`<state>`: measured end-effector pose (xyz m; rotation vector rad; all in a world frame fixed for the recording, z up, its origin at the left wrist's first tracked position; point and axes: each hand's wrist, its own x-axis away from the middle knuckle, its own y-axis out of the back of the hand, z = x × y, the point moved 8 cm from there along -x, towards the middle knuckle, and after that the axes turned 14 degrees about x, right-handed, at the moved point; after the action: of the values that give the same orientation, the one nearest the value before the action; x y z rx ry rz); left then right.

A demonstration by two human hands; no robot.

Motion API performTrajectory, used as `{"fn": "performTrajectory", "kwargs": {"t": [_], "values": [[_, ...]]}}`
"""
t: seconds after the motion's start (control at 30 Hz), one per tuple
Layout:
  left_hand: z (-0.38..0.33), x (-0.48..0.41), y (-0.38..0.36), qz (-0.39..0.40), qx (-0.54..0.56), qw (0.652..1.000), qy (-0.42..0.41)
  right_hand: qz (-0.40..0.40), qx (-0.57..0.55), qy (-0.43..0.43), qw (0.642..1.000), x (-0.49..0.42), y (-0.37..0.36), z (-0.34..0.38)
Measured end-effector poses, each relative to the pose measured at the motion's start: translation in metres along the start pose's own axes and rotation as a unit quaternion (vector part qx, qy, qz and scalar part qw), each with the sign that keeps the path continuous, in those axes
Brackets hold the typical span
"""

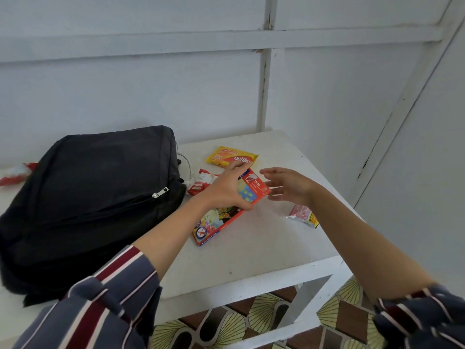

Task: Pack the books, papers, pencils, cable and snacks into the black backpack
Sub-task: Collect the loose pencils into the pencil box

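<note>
White panelled walls stand behind our white table (pixel 264 248). Our left hand (pixel 224 190) grips the red pencil box (pixel 254 188), thumb under its near edge, fingers over the far end. Our right hand (pixel 289 185) hovers just right of the box, fingers spread and relaxed. A second pencil box (pixel 214 227) lies beneath, nearer us. Beyond lies a yellow snack packet (pixel 231 157); the black backpack (pixel 88 197) sits left, zipped.
</note>
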<state>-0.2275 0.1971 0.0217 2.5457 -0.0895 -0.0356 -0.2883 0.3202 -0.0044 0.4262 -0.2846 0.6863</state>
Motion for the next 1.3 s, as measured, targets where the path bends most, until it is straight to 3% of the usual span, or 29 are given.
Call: {"fn": "performTrajectory", "kwargs": {"t": [0.1,0.2,0.37,0.47,0.7,0.9,1.2,1.3], "values": [[-0.001,0.000,0.003,0.001,0.003,1.000,-0.006,0.047,-0.062,-0.029,0.997,0.000,-0.007,-0.003],[-0.003,0.000,0.002,0.008,-0.002,1.000,-0.014,0.016,-0.055,-0.011,0.998,-0.002,0.000,0.002],[-0.004,0.001,-0.004,0.015,-0.012,1.000,-0.010,-0.046,0.054,0.026,0.997,0.000,0.009,0.016],[-0.005,0.003,-0.003,0.013,0.011,1.000,-0.004,-0.002,0.046,0.020,0.999,0.002,0.004,0.015],[-0.009,0.008,-0.004,0.033,0.018,0.999,0.008,0.118,-0.108,0.014,0.987,0.006,-0.020,0.008],[-0.010,0.019,-0.005,0.049,-0.031,0.998,0.024,0.134,0.002,0.058,0.989,0.004,-0.031,0.017],[0.009,0.119,0.102,-0.157,-0.076,0.985,-0.004,0.131,-0.072,0.104,0.983,0.003,-0.011,0.019],[0.033,0.159,0.122,-0.168,-0.106,0.980,0.016,0.136,-0.100,0.117,0.979,0.005,-0.025,0.025]]}}
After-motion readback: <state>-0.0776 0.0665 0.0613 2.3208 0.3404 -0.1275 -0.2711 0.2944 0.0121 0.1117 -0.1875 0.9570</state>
